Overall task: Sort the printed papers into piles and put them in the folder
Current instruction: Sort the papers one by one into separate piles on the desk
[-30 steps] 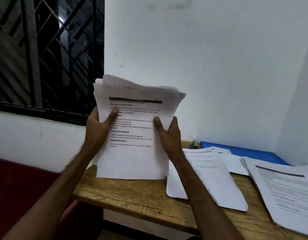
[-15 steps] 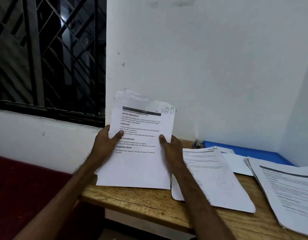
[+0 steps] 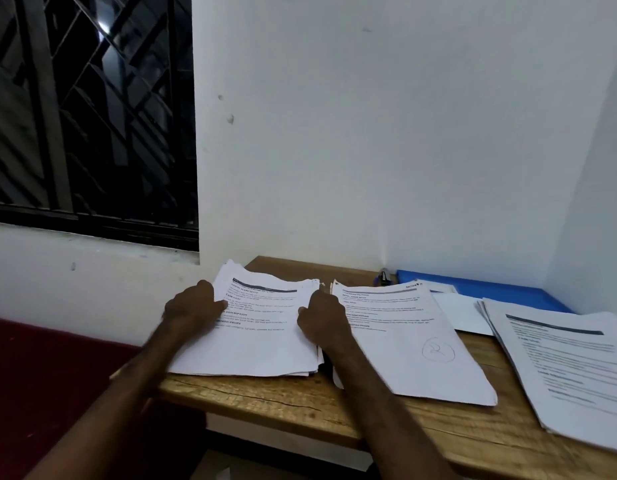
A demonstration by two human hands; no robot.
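Left hand (image 3: 192, 306) and right hand (image 3: 321, 317) clasp the side edges of the left stack (image 3: 258, 341), which lies flat on the table (image 3: 265, 393) (fingers apparently curled under). Middle pile (image 3: 414, 355), blue folder (image 3: 501, 287) and right pile (image 3: 563, 368) lie rightward. Step: squaring a pile. Next: release, then load the folder.

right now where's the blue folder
In the head view, the blue folder lies at the back right of the table, against the wall, behind the rightmost paper pile and partly under a white sheet.

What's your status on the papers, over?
Left hand, right hand grip left stack at its sides. Stack flat on table. Blue folder behind, partly under loose sheets.
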